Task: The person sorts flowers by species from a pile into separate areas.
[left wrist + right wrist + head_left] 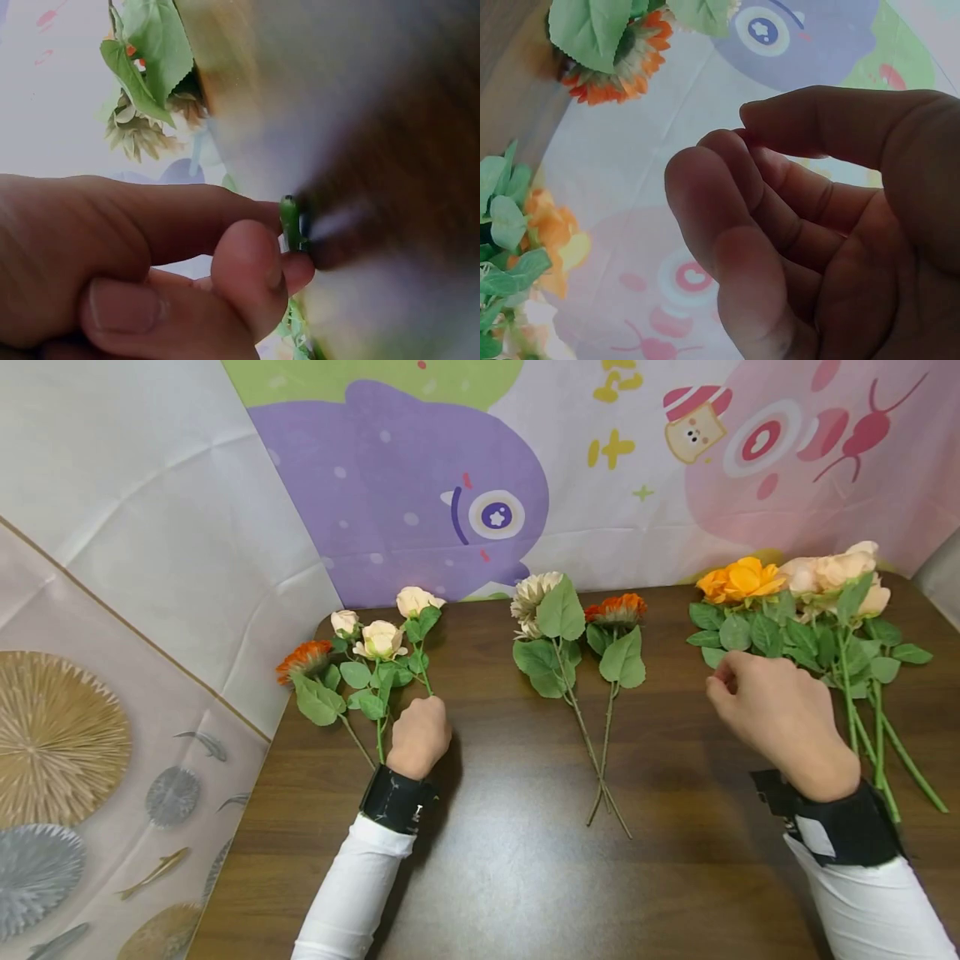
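My left hand (pixel 422 735) pinches the green stem (pixel 289 217) of a cream rose (pixel 417 602) at the left of the table. Beside it lie two other cream roses, one a larger bloom (pixel 381 640) and one a smaller bud (pixel 345 623), with an orange flower (pixel 306 660). My right hand (pixel 783 718) hovers near the right-hand bunch, its fingers loosely bent and nothing between them. That bunch has a yellow-orange flower (pixel 742 580) and pale peach flowers (pixel 832 572) on long green stems; the hand and wrist hide part of it.
Mid-table, a whitish flower (pixel 537 597) and another orange flower (pixel 617 610) lie with stems crossed. The brown wooden table (pixel 510 877) meets a cartoon-printed cloth (pixel 600 527) at the back. A patterned cloth (pixel 150 710) hangs at the left.
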Motion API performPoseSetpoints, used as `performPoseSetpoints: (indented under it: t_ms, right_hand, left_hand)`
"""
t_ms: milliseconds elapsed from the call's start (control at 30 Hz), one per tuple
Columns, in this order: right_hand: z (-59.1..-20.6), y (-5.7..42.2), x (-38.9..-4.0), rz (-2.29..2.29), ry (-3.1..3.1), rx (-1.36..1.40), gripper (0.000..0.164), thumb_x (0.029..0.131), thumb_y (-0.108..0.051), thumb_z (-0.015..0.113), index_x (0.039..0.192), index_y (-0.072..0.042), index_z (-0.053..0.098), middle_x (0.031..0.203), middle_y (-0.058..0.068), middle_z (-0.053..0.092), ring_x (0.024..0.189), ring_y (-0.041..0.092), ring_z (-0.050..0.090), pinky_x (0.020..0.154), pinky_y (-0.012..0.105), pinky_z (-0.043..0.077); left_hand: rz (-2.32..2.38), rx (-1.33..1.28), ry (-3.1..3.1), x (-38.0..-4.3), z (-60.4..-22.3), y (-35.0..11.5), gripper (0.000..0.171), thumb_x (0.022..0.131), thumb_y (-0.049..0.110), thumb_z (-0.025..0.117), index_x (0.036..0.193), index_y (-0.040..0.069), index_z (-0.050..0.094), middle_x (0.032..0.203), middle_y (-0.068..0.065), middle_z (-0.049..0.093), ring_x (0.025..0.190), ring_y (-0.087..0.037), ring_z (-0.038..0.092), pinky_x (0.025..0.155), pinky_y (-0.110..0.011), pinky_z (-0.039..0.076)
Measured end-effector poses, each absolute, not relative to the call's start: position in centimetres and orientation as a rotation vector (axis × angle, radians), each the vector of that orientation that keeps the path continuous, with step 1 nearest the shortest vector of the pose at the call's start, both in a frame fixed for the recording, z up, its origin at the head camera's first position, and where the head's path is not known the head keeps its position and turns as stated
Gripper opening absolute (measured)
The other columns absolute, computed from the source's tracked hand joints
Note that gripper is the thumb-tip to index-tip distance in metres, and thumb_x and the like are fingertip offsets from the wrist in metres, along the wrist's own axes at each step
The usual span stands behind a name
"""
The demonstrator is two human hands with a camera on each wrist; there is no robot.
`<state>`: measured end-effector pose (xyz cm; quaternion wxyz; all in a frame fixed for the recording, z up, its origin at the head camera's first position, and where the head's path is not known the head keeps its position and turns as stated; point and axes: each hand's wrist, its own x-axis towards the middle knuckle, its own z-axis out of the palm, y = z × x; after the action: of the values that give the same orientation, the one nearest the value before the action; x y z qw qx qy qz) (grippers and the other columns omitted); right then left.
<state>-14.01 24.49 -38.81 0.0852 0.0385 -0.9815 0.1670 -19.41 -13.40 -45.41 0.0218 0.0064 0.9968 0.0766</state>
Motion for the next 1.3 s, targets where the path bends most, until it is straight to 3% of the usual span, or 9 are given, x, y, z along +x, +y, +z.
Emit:
performPoseSetpoints:
  t_ms: [267,600,967,1300]
  right_hand:
    - [-39.0,24.3,-14.1,0.500,-2.920,0.120,0.017,0.092,-0.021,0.059,0.086,-0.006,0.064,0.062,0.006,0.057,0.050,0.025,0.052,0.041,0.036,0.032]
    - [-39.1,24.0,-14.2,0.498,-2.936,0.128,0.017,0.093,-0.021,0.058,0.085,-0.007,0.063,0.061,0.006,0.055,0.050,0.024,0.050,0.041,0.035,0.031]
    - [-39.4,23.9,-14.1,0.490,-2.934,0.156,0.015,0.094,-0.020,0.059,0.085,-0.007,0.061,0.060,0.005,0.053,0.048,0.023,0.049,0.040,0.036,0.031]
    - [-39.4,23.6,-14.0,0.480,-2.914,0.179,0.013,0.092,-0.017,0.058,0.084,-0.008,0.062,0.060,0.005,0.054,0.049,0.023,0.050,0.041,0.036,0.032]
  left_hand:
    - [0.275,-0.025,3.053,-19.7,-45.5,-13.8,0.018,0.088,0.002,0.055,0.083,-0.006,0.071,0.086,-0.025,0.070,0.075,-0.040,0.070,0.058,-0.050,0.056]
    - [0.318,-0.063,3.007,-19.9,-45.3,-14.5,0.018,0.086,0.013,0.066,0.084,-0.004,0.069,0.088,-0.023,0.070,0.077,-0.037,0.070,0.058,-0.049,0.055]
    - [0.496,-0.066,3.002,-19.5,-43.7,-14.4,0.017,0.081,0.004,0.061,0.064,0.003,0.057,0.078,-0.019,0.066,0.070,-0.030,0.067,0.055,-0.043,0.053]
    - [0.526,0.097,3.013,-18.3,-41.2,-13.8,0.031,0.080,0.003,0.060,0.055,0.012,0.045,0.061,-0.004,0.050,0.054,-0.018,0.051,0.048,-0.030,0.044]
